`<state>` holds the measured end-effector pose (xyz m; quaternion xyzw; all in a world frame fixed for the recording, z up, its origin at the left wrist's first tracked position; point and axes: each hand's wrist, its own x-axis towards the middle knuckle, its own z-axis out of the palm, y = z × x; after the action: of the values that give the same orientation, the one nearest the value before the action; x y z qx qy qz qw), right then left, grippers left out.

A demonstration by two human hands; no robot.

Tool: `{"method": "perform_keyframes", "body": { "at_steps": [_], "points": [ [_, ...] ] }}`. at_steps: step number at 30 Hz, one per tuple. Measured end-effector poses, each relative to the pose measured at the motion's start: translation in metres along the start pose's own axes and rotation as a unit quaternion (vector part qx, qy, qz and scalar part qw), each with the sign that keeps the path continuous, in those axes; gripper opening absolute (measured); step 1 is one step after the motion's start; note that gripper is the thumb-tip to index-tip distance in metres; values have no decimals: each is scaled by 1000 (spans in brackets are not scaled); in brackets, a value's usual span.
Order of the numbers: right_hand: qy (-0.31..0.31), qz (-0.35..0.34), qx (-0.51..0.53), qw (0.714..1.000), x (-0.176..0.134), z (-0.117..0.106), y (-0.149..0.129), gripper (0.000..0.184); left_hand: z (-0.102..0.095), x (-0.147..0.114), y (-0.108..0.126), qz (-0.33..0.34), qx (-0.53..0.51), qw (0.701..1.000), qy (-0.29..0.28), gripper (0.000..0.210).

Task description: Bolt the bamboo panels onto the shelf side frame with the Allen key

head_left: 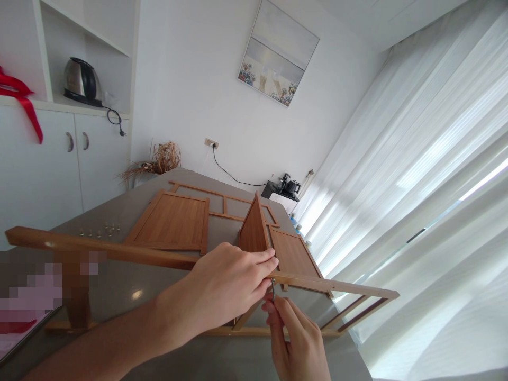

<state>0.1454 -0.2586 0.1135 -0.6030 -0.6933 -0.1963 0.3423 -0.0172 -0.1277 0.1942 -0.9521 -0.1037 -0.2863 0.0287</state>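
Note:
A wooden frame stands on its edge across the near side of the table, its long top rail running left to right. My left hand is closed over the middle of that rail, fingers pointing right. Just beside its fingertips, my right hand pinches a small bent metal hex key. The key's upper end meets the rail's near side at what looks like a screw head. A wooden panel stands upright behind the rail, close to my left fingers; whether it joins the rail is hidden.
Two flat panels, one left and one right, lie on the grey table. A slatted frame lies farther back. Several small metal fittings stand at left. A black kettle is beyond the table; curtains hang right.

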Motion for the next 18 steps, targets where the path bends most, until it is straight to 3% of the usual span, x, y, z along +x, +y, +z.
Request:
{"method": "perform_keyframes", "body": {
  "at_steps": [18],
  "points": [
    [-58,-41,-81,994,4,-26,8,15,1,-2,1,-1,3,1000,6,31]
  ]
}}
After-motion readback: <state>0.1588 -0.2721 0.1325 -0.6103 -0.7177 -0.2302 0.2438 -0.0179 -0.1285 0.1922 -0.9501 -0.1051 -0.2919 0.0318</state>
